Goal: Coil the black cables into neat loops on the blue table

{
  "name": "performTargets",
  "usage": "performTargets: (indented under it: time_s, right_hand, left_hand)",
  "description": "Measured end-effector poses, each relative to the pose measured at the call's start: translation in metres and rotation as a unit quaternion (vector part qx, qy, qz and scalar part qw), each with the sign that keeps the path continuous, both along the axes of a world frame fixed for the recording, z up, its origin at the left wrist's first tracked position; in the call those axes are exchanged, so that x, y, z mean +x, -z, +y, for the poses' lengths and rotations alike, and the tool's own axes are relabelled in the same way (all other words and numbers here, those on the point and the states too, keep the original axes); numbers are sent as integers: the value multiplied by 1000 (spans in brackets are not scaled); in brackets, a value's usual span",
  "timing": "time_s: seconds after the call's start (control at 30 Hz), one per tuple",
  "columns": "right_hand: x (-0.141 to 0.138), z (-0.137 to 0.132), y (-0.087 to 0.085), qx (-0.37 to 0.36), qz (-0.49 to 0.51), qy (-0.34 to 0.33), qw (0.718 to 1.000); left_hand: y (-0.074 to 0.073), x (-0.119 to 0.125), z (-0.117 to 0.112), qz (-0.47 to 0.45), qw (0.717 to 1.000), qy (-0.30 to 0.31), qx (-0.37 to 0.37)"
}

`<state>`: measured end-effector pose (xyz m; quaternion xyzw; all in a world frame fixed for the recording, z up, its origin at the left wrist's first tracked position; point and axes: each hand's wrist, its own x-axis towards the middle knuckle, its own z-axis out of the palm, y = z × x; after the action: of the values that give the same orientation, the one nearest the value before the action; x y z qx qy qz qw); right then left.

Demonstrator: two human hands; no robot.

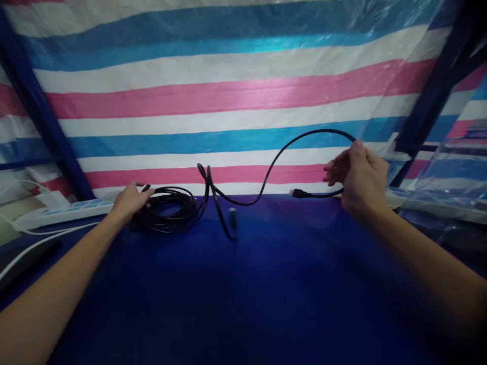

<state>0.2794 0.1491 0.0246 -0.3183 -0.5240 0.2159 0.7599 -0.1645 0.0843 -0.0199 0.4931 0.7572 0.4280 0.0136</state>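
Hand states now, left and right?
Left hand: closed on the cable coil.
Right hand: pinching the cable's free end, other fingers spread.

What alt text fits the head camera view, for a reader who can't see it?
A person's right hand holds up a loop of black cable near its plug, while the left hand rests on the cable's coil on a blue table. A striped tarp hangs behind, a white power strip at left.
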Motion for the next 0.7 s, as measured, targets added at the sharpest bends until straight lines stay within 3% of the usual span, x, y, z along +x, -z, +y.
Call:
performTargets:
  time_s: [0.1,0.17,0.23,0.3,0.37,0.43,0.5,0.6,0.7]
  right_hand:
    - [5,1,-3,8,37,-5,999]
    - [1,-3,-3,19,15,-23,999]
    - [-11,-11,2,18,-60,-84,995]
    - [-31,-24,13,-6,-169,-187,968]
    - [-52,-39,28,-51,-286,-302,908]
    - [-72,-52,43,-71,-363,-388,844]
    - [-85,-61,57,-84,-401,-429,805]
    - [-94,-65,68,-91,-384,-424,815]
    - [-94,-65,66,-105,-352,-403,838]
  left_hand:
    - [-3,0,-4,79,996,-38,5]
    - [-11,14,-5,138,989,-35,28]
    - [-19,42,-7,198,977,5,73]
    - [-24,80,-12,229,958,104,136]
    - [-21,121,-18,75,965,214,131]
    - [-13,155,-23,-42,963,248,93]
    - [-4,176,-28,-158,941,296,51]
    - [3,188,-33,-280,894,348,29]
    - [1,194,-38,-312,876,365,34]
